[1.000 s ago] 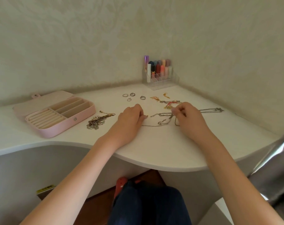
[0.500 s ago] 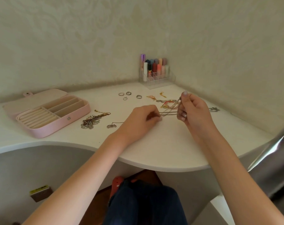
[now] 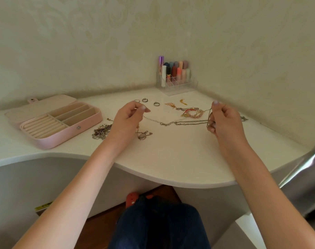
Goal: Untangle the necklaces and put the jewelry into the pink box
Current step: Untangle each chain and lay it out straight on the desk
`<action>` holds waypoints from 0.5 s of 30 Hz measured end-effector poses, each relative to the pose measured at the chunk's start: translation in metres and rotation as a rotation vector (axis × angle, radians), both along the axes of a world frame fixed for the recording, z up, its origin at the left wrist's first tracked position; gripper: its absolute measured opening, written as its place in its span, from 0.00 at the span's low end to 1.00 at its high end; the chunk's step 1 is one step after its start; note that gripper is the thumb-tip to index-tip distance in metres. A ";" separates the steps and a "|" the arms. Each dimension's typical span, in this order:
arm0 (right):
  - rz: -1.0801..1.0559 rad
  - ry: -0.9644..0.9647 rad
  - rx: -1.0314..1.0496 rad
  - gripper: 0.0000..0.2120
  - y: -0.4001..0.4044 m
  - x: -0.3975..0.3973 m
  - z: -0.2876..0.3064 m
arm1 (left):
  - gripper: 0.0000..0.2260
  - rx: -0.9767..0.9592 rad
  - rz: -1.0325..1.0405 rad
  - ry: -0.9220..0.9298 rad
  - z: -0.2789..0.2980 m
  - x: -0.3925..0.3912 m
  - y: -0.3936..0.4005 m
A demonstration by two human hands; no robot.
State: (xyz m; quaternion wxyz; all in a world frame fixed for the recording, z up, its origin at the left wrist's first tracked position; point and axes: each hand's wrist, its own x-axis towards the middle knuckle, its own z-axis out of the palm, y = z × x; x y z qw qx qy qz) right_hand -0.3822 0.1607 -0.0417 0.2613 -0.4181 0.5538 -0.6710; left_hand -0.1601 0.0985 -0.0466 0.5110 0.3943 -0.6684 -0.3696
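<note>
I am stretching a silver chain necklace (image 3: 171, 122) between my pinching left hand (image 3: 128, 121) and right hand (image 3: 223, 121), with rings (image 3: 156, 104), bracelets (image 3: 191, 113) and the open pink box (image 3: 52, 121) lying around it.

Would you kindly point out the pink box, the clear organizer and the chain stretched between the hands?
pink box (image 3: 92, 118): head view, on its front right wall.
clear organizer (image 3: 178, 85): head view, on its clear front compartments.
chain (image 3: 164, 123): head view, on its middle, between the hands.
</note>
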 end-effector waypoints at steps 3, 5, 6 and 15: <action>-0.042 0.075 0.038 0.16 -0.003 -0.005 -0.004 | 0.10 0.065 -0.041 0.140 0.001 0.001 0.000; -0.072 0.099 0.050 0.15 -0.005 -0.007 -0.007 | 0.10 0.116 -0.076 0.219 0.003 0.002 0.002; -0.090 0.114 0.055 0.15 -0.006 -0.008 -0.008 | 0.10 0.134 -0.080 0.239 0.003 0.002 0.004; -0.166 0.195 0.079 0.14 -0.010 -0.015 -0.015 | 0.11 0.166 -0.080 0.159 0.004 0.002 0.007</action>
